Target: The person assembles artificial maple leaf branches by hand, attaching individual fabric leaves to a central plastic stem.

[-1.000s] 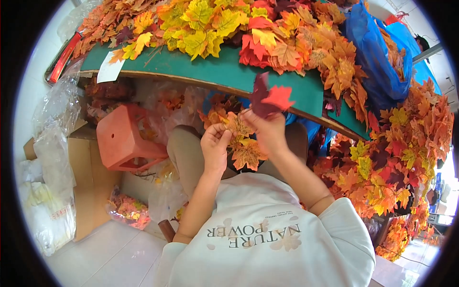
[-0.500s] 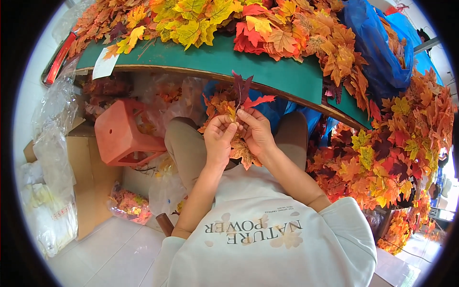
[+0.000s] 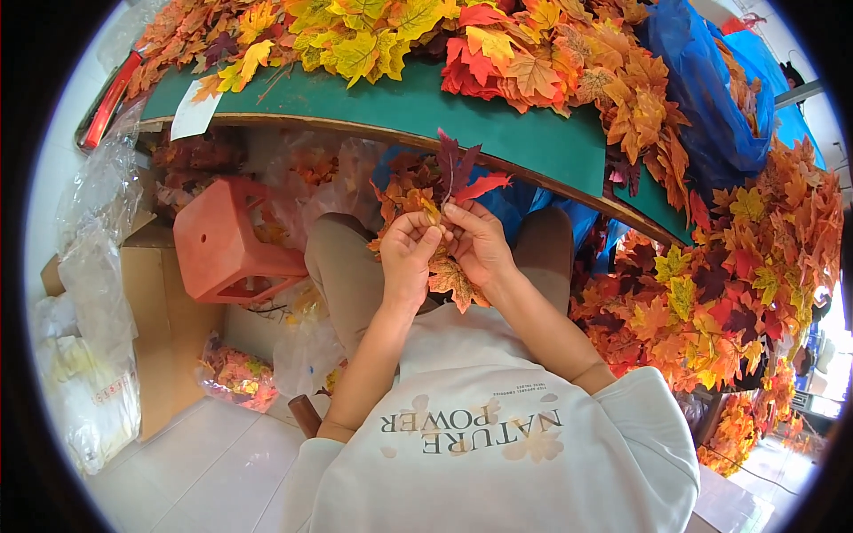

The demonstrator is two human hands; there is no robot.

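On my feed, the left grip (image 3: 410, 259) pinches orange leaves (image 3: 456, 286); the right grip (image 3: 481, 245) pinches a maroon leaf (image 3: 455, 163) near the bench (image 3: 524, 147).

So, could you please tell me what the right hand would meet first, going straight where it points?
Probably the left hand, just beside the right hand; whether they touch is unclear.

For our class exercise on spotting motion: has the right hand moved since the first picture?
Yes: judged against the green table, the right hand has moved leftward and away from the table's edge, close up to the left hand.
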